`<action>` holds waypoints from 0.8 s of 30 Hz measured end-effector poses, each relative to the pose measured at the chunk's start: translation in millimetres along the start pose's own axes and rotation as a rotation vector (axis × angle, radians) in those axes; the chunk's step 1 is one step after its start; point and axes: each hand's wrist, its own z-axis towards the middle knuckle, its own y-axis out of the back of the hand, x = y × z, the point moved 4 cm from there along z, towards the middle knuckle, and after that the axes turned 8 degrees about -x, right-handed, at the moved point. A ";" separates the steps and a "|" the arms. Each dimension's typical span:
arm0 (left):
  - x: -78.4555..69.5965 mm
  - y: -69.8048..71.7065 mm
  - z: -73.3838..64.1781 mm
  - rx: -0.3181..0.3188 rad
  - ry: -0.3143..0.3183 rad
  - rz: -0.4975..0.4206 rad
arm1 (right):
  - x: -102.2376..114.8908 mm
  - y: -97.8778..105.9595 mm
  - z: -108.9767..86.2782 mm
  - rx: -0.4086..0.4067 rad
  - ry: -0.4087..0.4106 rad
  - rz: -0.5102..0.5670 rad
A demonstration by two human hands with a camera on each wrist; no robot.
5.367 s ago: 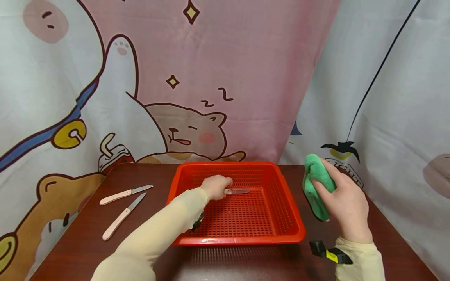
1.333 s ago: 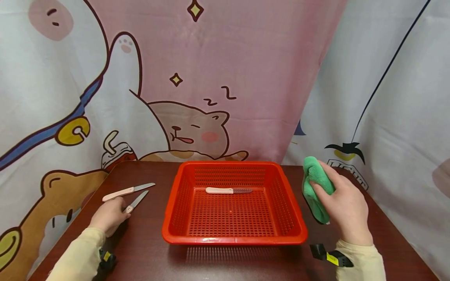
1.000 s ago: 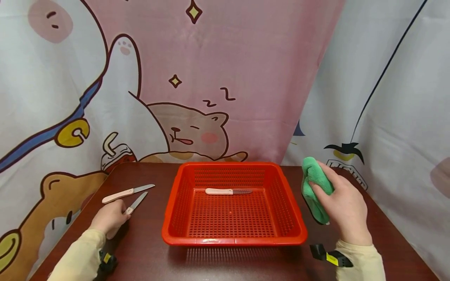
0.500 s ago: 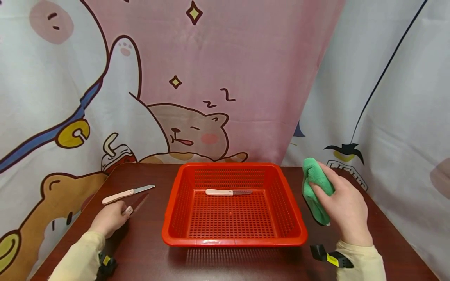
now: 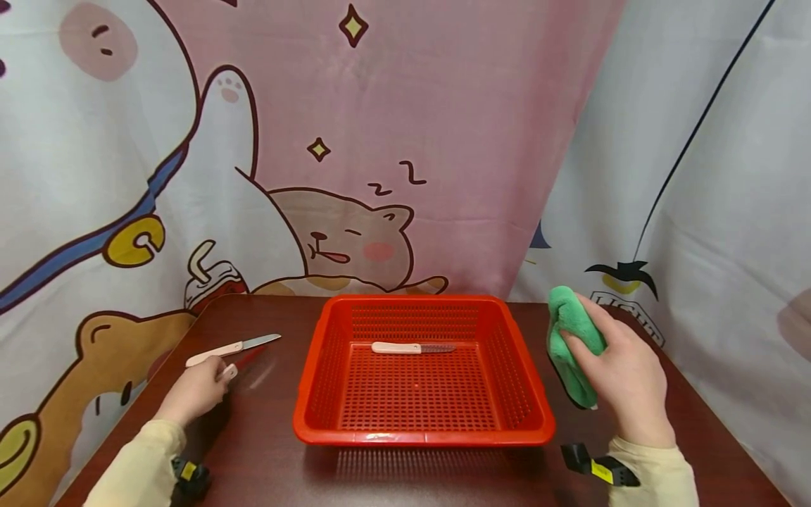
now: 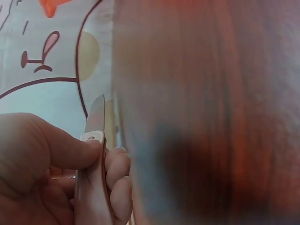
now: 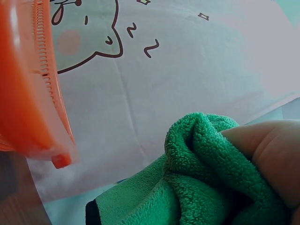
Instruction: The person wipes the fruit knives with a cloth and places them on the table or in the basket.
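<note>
Left hand [image 5: 196, 389] curled firmly around its pale handle, I hold a small knife [image 6: 93, 192] over the left side of a dark brown table [image 5: 266, 465], thumb laid along the handle near the blade, which points away from me. Just beyond my knuckles, a second knife [image 5: 236, 348] with a similar handle lies on the tabletop. At centre, well apart from that hand, sits a red perforated basket [image 5: 424, 438]; inside it a third knife [image 5: 395, 348] lies crosswise, handle to the left. To the basket's right, my right hand [image 5: 627, 373] pinches a folded green cloth [image 7: 201, 178] between thumb and fingers. Behind the table hangs a curtain [image 5: 469, 141] printed with cartoon animals.
</note>
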 end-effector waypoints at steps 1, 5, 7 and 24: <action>-1.5 1.4 0.1 -0.005 0.002 -0.013 | 0.0 -0.1 0.0 0.002 -0.001 -0.002; -10.8 9.3 0.1 -0.028 0.013 -0.069 | 1.0 0.0 -0.1 0.003 0.001 -0.011; -17.5 13.3 -0.2 -0.038 0.011 -0.092 | 1.7 0.2 0.1 0.001 0.003 -0.012; -98.7 40.3 -2.8 -0.158 -0.121 -0.308 | 11.6 8.8 -0.8 -0.076 0.017 0.060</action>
